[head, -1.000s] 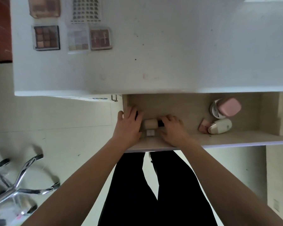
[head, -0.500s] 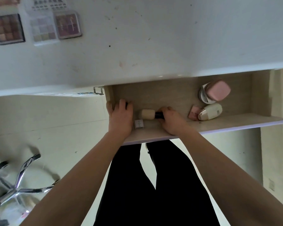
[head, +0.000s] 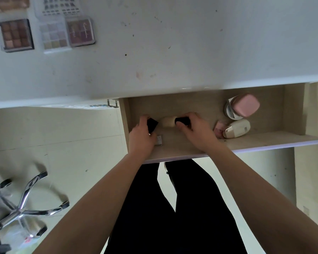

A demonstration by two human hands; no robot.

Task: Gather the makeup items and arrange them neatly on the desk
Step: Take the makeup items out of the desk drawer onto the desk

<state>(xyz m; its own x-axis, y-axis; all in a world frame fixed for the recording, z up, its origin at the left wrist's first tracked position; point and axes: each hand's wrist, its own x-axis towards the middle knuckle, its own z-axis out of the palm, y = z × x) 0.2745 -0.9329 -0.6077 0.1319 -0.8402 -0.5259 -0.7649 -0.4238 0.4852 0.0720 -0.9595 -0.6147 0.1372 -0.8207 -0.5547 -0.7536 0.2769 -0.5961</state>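
**Both hands in the open drawer, each on an item**

The person stands at a white desk (head: 173, 52) with both bare arms reaching into an open wooden drawer (head: 264, 142) at the centre of the frame. The left hand (head: 141, 136) curls its fingers round a small black piece (head: 152, 124) at the drawer's left end. It may be a compact or a cap, but it is too dark to tell. The right hand (head: 196, 132) grips the black cap end of a cream bottle (head: 168, 121), which lies on its side between the two hands with its pale body pointing left. A small silvery square item (head: 158, 140) lies on the drawer floor just beside the left hand.

At the drawer's right end a pink compact (head: 245, 105) rests against a white round compact (head: 229, 111). Below them lies a cream oval bottle (head: 237, 128) with a gold tip, touching a small pink item (head: 218, 127).

On the desk, in the upper left of the frame, a brown palette (head: 16, 34), a pale palette (head: 53, 36) and a pink palette (head: 80, 32) lie in a row, with two more items partly cut off above them. A chrome chair base (head: 24, 204) stands on the floor at lower left.
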